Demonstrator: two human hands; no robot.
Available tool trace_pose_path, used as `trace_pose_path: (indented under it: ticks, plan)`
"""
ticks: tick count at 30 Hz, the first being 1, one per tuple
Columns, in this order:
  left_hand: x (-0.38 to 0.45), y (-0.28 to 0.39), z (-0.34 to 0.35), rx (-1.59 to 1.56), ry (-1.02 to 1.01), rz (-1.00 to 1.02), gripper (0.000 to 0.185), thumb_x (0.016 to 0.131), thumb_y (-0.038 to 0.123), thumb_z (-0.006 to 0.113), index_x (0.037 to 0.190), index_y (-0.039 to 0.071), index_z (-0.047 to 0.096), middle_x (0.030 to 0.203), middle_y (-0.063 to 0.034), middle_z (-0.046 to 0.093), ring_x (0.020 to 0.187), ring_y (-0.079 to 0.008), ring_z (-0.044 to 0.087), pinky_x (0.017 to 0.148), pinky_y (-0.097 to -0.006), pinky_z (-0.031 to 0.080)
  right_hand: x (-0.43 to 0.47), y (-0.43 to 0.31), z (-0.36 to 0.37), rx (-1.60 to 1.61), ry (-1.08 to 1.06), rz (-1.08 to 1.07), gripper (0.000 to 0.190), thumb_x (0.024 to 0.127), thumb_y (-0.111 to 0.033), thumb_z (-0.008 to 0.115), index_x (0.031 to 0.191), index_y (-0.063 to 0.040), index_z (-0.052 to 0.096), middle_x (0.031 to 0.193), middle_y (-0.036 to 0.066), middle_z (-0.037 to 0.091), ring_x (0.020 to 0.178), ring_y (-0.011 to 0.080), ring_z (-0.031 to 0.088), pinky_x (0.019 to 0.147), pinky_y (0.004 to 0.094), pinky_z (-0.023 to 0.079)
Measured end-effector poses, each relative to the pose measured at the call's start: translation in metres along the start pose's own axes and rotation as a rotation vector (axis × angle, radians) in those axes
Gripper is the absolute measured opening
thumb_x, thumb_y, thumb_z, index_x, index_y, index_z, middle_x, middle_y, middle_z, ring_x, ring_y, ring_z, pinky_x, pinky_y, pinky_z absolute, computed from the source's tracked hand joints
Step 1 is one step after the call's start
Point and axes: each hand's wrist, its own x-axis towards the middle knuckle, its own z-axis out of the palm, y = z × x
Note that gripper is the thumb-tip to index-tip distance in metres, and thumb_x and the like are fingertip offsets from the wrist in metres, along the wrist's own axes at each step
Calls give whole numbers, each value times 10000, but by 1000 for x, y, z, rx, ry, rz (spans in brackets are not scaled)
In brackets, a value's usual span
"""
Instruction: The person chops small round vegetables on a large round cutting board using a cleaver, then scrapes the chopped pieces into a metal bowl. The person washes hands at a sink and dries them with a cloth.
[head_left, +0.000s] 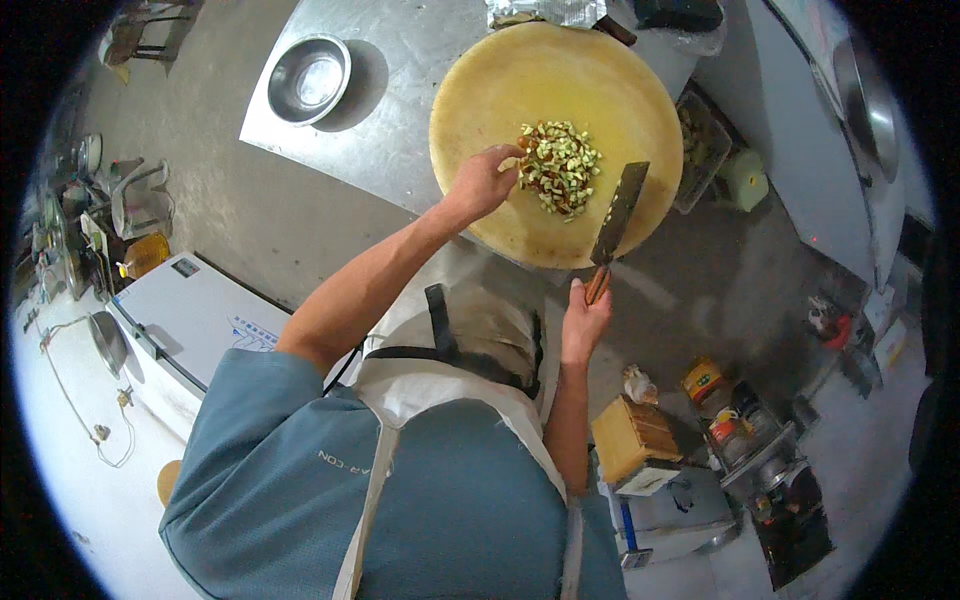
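Note:
A heap of chopped green and reddish-brown pieces lies on a thick round yellow chopping board. My left hand is at the left edge of the heap, its fingers bent close to the pieces; whether they pinch a piece cannot be told. My right hand grips the wooden handle of a cleaver. The dark blade rests on or just over the right part of the board, with a few small bits stuck to it.
A steel bowl stands on the metal table left of the board. Foil packaging lies behind the board. A clear plastic container is at its right, beside a pale green object. A white chest freezer stands lower left.

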Motion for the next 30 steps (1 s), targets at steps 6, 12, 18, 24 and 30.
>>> trace_pose_path:
  ticks: [6,12,18,24,30]
  plan:
    - [38,-18,-2,281,186,305,239,887,50,586,1099,75,694,1047,-152,660,972,-374,645,836,-415,535,4,-12,-5,25,-32,27,370,929,-285,673,1103,23,566,937,168,655,839,315,633,790,424,488]
    - [65,-11,-18,658,-18,580,220,856,38,567,1037,91,680,1001,-148,608,963,-364,629,816,-448,524,14,7,-5,39,-51,9,273,936,-239,665,1055,-17,560,845,77,610,659,169,564,583,326,454]
    - [62,-27,-29,685,28,376,130,882,123,628,986,53,663,951,-154,612,932,-371,626,807,-458,516,-6,-32,-21,74,50,-58,278,912,-215,680,1055,1,580,876,126,640,788,250,615,747,395,493]
    - [29,-35,-36,481,194,243,160,889,156,655,976,25,689,956,-165,663,905,-365,648,802,-433,525,-18,-39,-3,176,-230,7,256,894,-215,699,993,-9,583,819,91,619,734,215,580,711,378,486]
    - [15,-38,-33,361,290,175,182,907,161,647,1010,16,688,993,-175,679,923,-366,659,808,-426,526,-29,-69,29,52,-320,-133,249,877,-198,703,923,2,562,726,146,590,655,282,570,663,403,479]
